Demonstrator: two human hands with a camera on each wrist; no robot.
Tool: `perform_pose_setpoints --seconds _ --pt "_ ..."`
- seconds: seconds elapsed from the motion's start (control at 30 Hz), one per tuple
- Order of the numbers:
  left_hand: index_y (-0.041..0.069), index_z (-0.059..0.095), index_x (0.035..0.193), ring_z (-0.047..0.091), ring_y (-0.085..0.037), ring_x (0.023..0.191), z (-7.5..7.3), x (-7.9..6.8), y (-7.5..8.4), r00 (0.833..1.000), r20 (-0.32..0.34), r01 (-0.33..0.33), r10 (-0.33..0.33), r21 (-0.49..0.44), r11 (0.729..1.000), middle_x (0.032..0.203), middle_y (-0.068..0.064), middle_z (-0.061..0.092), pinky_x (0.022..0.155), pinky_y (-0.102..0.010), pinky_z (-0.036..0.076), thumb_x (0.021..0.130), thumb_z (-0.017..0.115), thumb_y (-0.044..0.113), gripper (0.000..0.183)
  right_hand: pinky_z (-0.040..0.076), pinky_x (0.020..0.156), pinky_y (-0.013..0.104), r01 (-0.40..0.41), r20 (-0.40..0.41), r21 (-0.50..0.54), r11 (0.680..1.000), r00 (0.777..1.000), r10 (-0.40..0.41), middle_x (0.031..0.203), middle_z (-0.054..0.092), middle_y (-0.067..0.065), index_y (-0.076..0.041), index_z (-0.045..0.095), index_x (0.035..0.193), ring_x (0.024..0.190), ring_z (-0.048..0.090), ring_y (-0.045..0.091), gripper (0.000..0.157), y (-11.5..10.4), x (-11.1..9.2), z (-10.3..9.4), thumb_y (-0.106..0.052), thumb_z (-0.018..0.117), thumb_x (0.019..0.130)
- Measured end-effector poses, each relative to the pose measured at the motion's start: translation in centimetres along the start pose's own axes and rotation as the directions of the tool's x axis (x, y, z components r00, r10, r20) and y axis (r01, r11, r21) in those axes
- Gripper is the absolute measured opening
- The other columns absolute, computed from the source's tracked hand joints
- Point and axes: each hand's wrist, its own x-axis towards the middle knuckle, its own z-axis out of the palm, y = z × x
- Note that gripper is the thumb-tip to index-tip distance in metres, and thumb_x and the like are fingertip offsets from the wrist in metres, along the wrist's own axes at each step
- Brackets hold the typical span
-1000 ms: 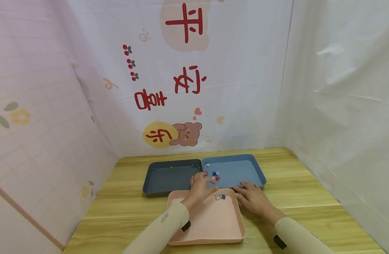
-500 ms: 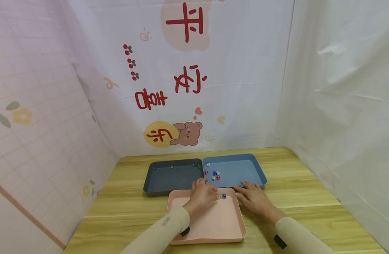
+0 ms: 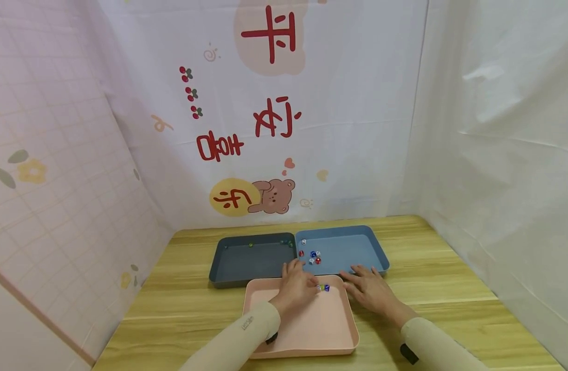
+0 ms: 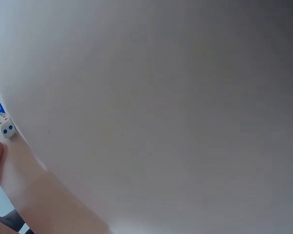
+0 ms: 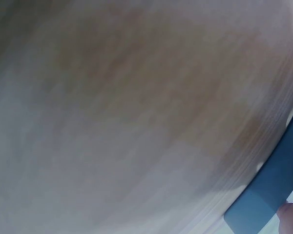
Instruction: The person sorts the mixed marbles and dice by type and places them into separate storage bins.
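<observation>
In the head view, my left hand (image 3: pixel 297 288) reaches over the left part of the pink tray (image 3: pixel 312 330), its fingertips beside a white die (image 4: pixel 6 127) near the back wall. A blue die (image 3: pixel 327 288) and a yellow-green die (image 3: pixel 322 287) sit in a row with it. The left wrist view shows two fingertips by the white die, not on both sides of it; contact is unclear. My right hand (image 3: pixel 371 291) lies with spread fingers at the tray's back right corner, fingertips by the front wall of the blue tray (image 5: pixel 268 195).
Behind the pink tray, the blue tray (image 3: pixel 353 250) holds several red, white and blue dice (image 3: pixel 313 254). To its left, a dark grey tray (image 3: pixel 247 263) has several small green and yellow dice along its back edge. All stand on a wooden table (image 3: pixel 168 309) before printed cloth walls.
My left hand has drawn back from the blue tray's front left corner to the dice in the pink tray, its fingers coming closer together. The right hand stays in place.
</observation>
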Motion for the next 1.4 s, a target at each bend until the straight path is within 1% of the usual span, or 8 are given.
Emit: perform_pose_setpoints --seconds 0.2,0.47,0.57,0.73,0.87,1.07,1.2,1.4 --pt "0.024 0.080 0.086 0.037 -0.040 0.138 0.1 0.0 0.1 0.999 0.020 -0.042 0.041 0.039 0.998 0.141 -0.016 0.053 0.110 -0.068 0.022 0.084 0.081 0.032 0.008 0.026 0.107 0.071 0.000 -0.004 -0.006 1.000 1.000 0.000 0.139 0.054 0.022 -0.017 0.064 0.135 0.132 0.045 0.046 0.040 0.0 -0.1 0.2 -0.036 0.057 0.101" --pt "0.025 0.078 0.081 0.033 -0.041 0.140 0.3 0.2 0.2 0.998 0.056 -0.031 0.028 0.038 0.999 0.142 -0.016 0.052 0.112 -0.067 0.017 0.083 0.081 0.032 0.007 0.027 0.106 0.072 0.010 -0.013 -0.005 1.000 1.000 -0.010 0.138 0.055 0.023 -0.017 0.065 0.134 0.131 0.046 0.046 0.039 0.0 -0.1 0.2 -0.035 0.058 0.101" --pt "0.026 0.077 0.080 0.032 -0.040 0.141 0.3 0.2 0.2 0.997 0.069 -0.035 0.031 0.067 0.997 0.142 -0.015 0.051 0.113 -0.067 0.015 0.084 0.080 0.034 0.009 0.027 0.105 0.072 0.014 -0.019 -0.003 1.000 1.000 -0.014 0.137 0.055 0.023 -0.016 0.065 0.134 0.130 0.047 0.047 0.039 0.0 -0.1 0.2 -0.034 0.059 0.100" --pt "0.027 0.075 0.075 0.034 -0.039 0.140 0.3 0.2 0.2 0.996 0.070 -0.055 0.047 0.107 0.993 0.140 -0.014 0.053 0.112 -0.068 0.017 0.085 0.079 0.035 0.013 0.027 0.105 0.072 0.011 -0.015 -0.001 1.000 1.000 -0.011 0.137 0.055 0.024 -0.016 0.065 0.134 0.130 0.047 0.048 0.039 0.0 -0.2 0.1 -0.035 0.057 0.101" --pt "0.025 0.075 0.075 0.035 -0.040 0.139 0.2 0.2 0.1 0.997 0.058 -0.060 0.055 0.084 0.995 0.139 -0.015 0.054 0.112 -0.069 0.017 0.085 0.080 0.032 0.012 0.026 0.105 0.072 0.007 -0.008 -0.005 1.000 1.000 -0.007 0.138 0.055 0.023 -0.017 0.064 0.135 0.130 0.046 0.047 0.040 0.1 -0.1 0.2 -0.037 0.056 0.102" --pt "0.021 0.080 0.087 0.036 -0.040 0.138 -0.2 0.2 0.2 0.997 0.049 -0.066 0.065 0.026 0.997 0.138 -0.015 0.055 0.111 -0.070 0.017 0.084 0.080 0.027 0.007 0.026 0.106 0.071 -0.005 0.000 -0.003 1.000 1.000 0.005 0.139 0.055 0.023 -0.017 0.064 0.136 0.131 0.046 0.047 0.040 -0.1 -0.1 0.0 -0.036 0.056 0.102" --pt "0.019 0.080 0.087 0.035 -0.039 0.138 -0.6 0.4 0.2 0.998 0.039 -0.047 0.047 -0.007 0.999 0.138 -0.016 0.054 0.111 -0.070 0.017 0.084 0.079 0.025 0.007 0.027 0.105 0.072 -0.001 -0.007 -0.007 1.000 1.000 0.001 0.138 0.055 0.023 -0.017 0.064 0.135 0.131 0.046 0.047 0.039 -0.2 -0.1 0.0 -0.035 0.057 0.101" --pt "0.023 0.078 0.082 0.032 -0.036 0.140 -1.4 0.9 0.2 0.999 0.033 0.001 0.001 -0.058 0.998 0.141 -0.013 0.052 0.113 -0.066 0.014 0.086 0.078 0.026 0.005 0.028 0.104 0.072 0.008 -0.026 -0.018 1.000 1.000 -0.008 0.137 0.056 0.023 -0.016 0.065 0.134 0.129 0.047 0.047 0.038 -0.2 -0.1 0.0 -0.034 0.058 0.101"
